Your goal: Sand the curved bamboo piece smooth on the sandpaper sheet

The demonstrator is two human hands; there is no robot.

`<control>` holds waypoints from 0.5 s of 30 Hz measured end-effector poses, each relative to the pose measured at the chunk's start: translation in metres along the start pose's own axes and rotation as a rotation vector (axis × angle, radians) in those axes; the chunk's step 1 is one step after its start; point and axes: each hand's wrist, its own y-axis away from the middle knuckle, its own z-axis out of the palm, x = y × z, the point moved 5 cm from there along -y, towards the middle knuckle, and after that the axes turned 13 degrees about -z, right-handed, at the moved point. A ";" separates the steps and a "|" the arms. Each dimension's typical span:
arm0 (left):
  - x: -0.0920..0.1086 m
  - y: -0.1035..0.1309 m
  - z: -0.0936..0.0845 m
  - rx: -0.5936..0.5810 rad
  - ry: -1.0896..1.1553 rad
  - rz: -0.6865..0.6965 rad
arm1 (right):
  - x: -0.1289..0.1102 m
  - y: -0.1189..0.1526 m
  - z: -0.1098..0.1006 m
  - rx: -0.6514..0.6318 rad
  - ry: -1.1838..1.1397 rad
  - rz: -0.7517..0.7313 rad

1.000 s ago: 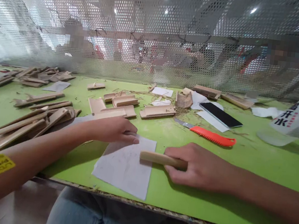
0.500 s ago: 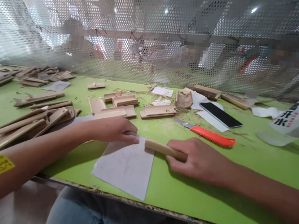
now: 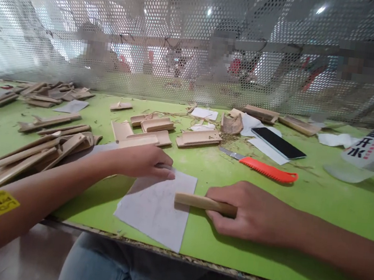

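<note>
A white sheet [image 3: 156, 211] lies on the green table near its front edge. At the sheet's upper edge rests my left hand [image 3: 146, 161], fingers curled together; whatever they might grip is hidden. My right hand [image 3: 238, 209] is closed around one end of a pale bamboo piece [image 3: 191, 200], whose other end points left over the sheet's right part. Behind my right hand lies a red-handled knife [image 3: 267, 170], its blade toward the left. Curved bamboo pieces [image 3: 199, 138] lie behind the sheet.
Bamboo pieces are piled on the green table [image 3: 90, 207] at the left. Toward the back right are a phone [image 3: 278, 143], white scraps and a bottle [image 3: 371, 151]. A perforated screen [image 3: 168, 74] stands behind, with people beyond it.
My right hand has moved down, toward the table's front edge, with the bamboo piece, which now reaches lower and further over the sheet. My left hand has barely moved.
</note>
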 end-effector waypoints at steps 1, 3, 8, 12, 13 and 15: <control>0.000 0.000 0.000 0.006 -0.004 -0.008 | 0.002 0.000 -0.002 0.021 0.010 0.024; 0.000 0.000 0.000 0.010 -0.005 -0.018 | 0.008 0.001 -0.006 0.072 0.052 0.090; 0.002 0.001 -0.001 -0.009 0.002 -0.006 | 0.002 0.001 -0.003 0.045 0.055 0.011; -0.001 0.000 -0.001 0.010 -0.008 -0.016 | 0.004 -0.001 -0.002 0.038 0.034 0.021; -0.001 0.000 -0.001 0.014 -0.010 -0.019 | 0.006 -0.001 -0.004 0.067 0.064 0.056; -0.001 0.000 0.000 0.008 -0.009 -0.015 | 0.006 -0.001 -0.007 0.096 0.105 0.083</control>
